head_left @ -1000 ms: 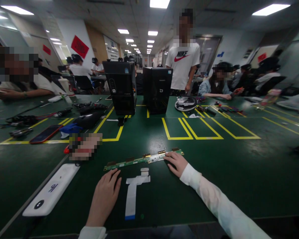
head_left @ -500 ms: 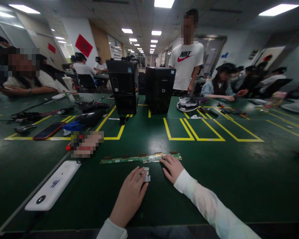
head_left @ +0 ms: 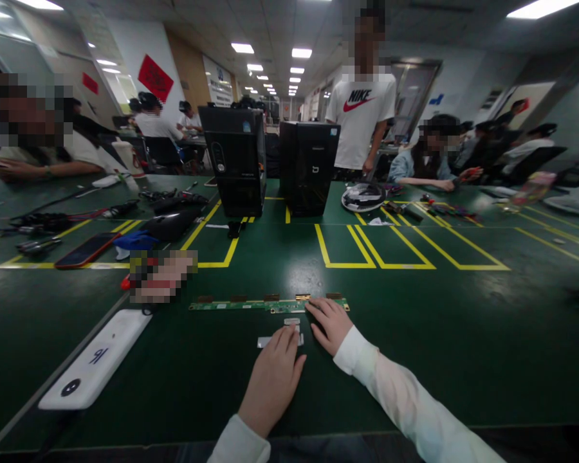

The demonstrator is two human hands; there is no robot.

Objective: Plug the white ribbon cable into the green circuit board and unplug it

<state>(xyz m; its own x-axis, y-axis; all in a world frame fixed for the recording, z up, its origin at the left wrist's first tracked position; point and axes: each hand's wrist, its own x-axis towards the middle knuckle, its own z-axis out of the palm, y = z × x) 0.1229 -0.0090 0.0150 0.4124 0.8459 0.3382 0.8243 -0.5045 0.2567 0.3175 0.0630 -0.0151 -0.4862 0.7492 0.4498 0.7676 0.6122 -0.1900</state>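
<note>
A long, thin green circuit board (head_left: 236, 305) lies across the table in front of me, with brown tabs along its far edge. My right hand (head_left: 330, 323) rests its fingertips on the board's right part, fingers spread. Nearer to me, small silvery-white pieces (head_left: 265, 342) lie on the green surface. Over them lies my left hand (head_left: 278, 366), palm down, its fingers extended and its thumb apart. The fingers partly cover the pieces, and whatever is under the palm is hidden.
To the left lie a white power bank-like device (head_left: 96, 360), a phone (head_left: 87, 249) and a blue item (head_left: 136, 241). Two black computer towers (head_left: 309, 168) stand ahead. Cables and yellow tape outlines (head_left: 350, 265) are on the table. A person (head_left: 361, 109) stands behind it; others sit around.
My left hand has moved right over the silvery-white pieces, and more of them shows at its left. My right hand stays on the board. The view has shifted slightly.
</note>
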